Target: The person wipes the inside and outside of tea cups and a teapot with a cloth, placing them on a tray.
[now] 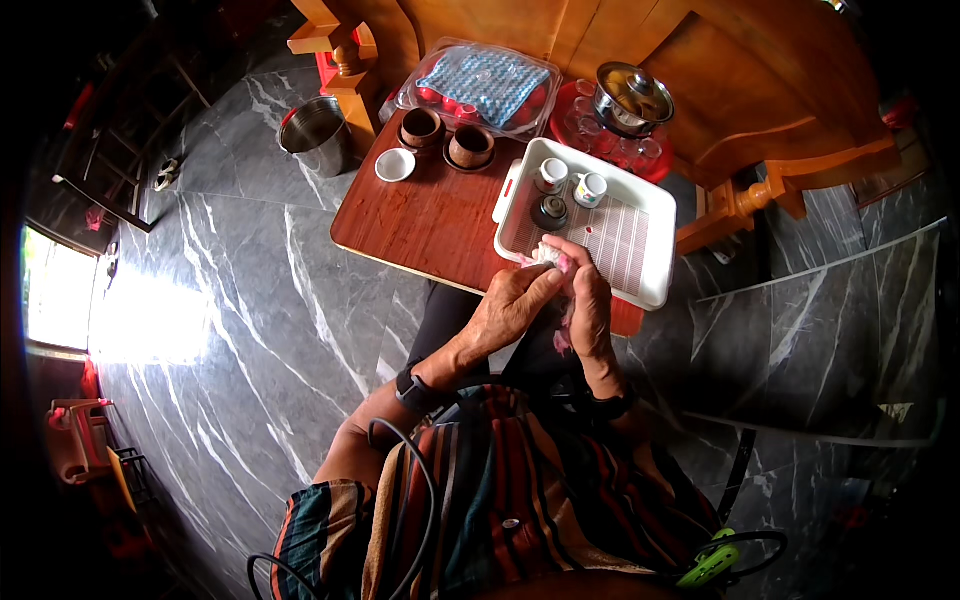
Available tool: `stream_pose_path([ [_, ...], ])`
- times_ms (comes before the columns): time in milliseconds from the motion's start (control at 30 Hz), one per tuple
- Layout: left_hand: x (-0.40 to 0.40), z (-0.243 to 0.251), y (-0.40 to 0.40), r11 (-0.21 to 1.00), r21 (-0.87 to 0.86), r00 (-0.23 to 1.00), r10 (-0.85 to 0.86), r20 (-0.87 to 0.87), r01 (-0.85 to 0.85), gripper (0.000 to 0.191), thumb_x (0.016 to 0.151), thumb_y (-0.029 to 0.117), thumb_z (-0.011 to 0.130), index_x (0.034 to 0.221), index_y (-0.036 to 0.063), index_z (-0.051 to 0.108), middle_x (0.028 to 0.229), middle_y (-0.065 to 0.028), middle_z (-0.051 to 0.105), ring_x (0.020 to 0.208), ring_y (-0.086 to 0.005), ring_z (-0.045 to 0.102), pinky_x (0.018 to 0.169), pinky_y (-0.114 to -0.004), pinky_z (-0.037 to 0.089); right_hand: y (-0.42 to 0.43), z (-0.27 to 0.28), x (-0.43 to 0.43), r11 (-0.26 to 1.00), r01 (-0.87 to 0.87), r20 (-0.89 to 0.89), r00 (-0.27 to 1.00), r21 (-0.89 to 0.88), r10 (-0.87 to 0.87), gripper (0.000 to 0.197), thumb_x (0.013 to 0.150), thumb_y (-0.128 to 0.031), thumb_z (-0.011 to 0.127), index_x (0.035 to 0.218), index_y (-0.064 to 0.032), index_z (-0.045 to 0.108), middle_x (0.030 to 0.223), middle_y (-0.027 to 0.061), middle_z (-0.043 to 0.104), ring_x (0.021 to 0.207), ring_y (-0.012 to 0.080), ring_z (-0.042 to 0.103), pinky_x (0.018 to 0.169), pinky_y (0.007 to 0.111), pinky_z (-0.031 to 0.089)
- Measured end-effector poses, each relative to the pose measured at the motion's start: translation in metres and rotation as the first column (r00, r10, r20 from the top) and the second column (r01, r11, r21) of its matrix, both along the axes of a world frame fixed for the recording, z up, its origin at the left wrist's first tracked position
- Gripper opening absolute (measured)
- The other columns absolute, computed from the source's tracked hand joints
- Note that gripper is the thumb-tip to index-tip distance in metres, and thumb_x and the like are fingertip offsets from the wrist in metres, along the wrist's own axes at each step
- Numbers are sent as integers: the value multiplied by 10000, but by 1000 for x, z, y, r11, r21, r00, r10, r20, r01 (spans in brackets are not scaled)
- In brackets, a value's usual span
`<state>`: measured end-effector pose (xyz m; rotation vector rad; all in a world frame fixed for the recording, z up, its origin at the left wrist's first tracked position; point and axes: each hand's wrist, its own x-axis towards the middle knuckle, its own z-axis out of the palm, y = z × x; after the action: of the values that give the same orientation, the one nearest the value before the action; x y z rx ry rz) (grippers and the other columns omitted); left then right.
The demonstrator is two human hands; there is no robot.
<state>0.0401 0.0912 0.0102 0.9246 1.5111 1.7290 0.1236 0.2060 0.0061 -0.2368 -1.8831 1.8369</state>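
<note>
My left hand [516, 304] and my right hand [589, 304] meet over the near edge of a white plastic tray [660, 247]. Between them they grip a crumpled pink and white cloth [551, 256], whose end hangs below the fingers. Whether the cloth wraps something cannot be seen. In the tray, just beyond my fingertips, sits a small dark lidded pot [550, 213]. Behind it stand two white cups, a left cup [553, 175] and a right cup [590, 190] with a coloured print. A small red bit [589, 230] lies on the tray's slatted bottom.
On the reddish wooden table [420, 217] are a white bowl [395, 165] and two brown cups [471, 147] on dark saucers. Behind are a clear plastic box [551, 82] and a steel pot [634, 101] above a red tray [660, 165] holding glasses. A metal bucket [322, 142] stands left.
</note>
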Motion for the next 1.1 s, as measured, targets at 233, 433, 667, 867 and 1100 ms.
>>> stream_pose_path([
  [233, 3, 16, -5, 997, 78, 969, -29, 246, 10, 405, 1003, 320, 446, 878, -45, 570, 694, 27, 503, 651, -51, 425, 546, -239, 382, -5, -2, 6, 879, 1, 42, 999, -478, 21, 528, 997, -487, 320, 1205, -39, 507, 1024, 44, 565, 931, 124, 538, 845, 268, 436],
  [433, 8, 6, 1, 993, 95, 990, 63, 126, -75, 398, 1003, 319, 443, 899, -47, 563, 699, 12, 513, 661, -56, 440, 560, -241, 405, -3, -11, 6, 785, 88, 98, 995, -613, -35, 484, 981, -499, 374, 1132, -72, 545, 1021, 14, 580, 931, 110, 560, 825, 276, 458],
  [667, 9, 4, 7, 986, 9, 979, 167, -117, -167, 416, 972, 356, 474, 929, -46, 574, 656, -156, 554, 623, -184, 560, 594, -329, 452, 2, -19, 6, 576, 123, 98, 992, -808, -74, 348, 965, -396, 451, 1003, -83, 600, 897, 24, 620, 853, 136, 599, 792, 288, 480],
  [867, 4, -2, 6, 983, -100, 964, 127, -235, -154, 438, 956, 381, 482, 923, -47, 566, 684, -208, 577, 670, -329, 619, 621, -392, 468, 7, -14, 10, 630, 171, 144, 985, -757, -93, 483, 944, -483, 404, 899, -43, 599, 844, 58, 622, 792, 150, 611, 748, 283, 502],
  [1100, 4, 4, 3, 995, -18, 921, 86, -379, -101, 464, 871, 383, 630, 1053, -32, 531, 883, -198, 602, 821, -334, 614, 722, -383, 489, 20, -29, 12, 585, 259, 184, 965, -769, -186, 487, 950, -473, 405, 852, -33, 588, 762, 56, 613, 711, 152, 601, 702, 279, 501],
])
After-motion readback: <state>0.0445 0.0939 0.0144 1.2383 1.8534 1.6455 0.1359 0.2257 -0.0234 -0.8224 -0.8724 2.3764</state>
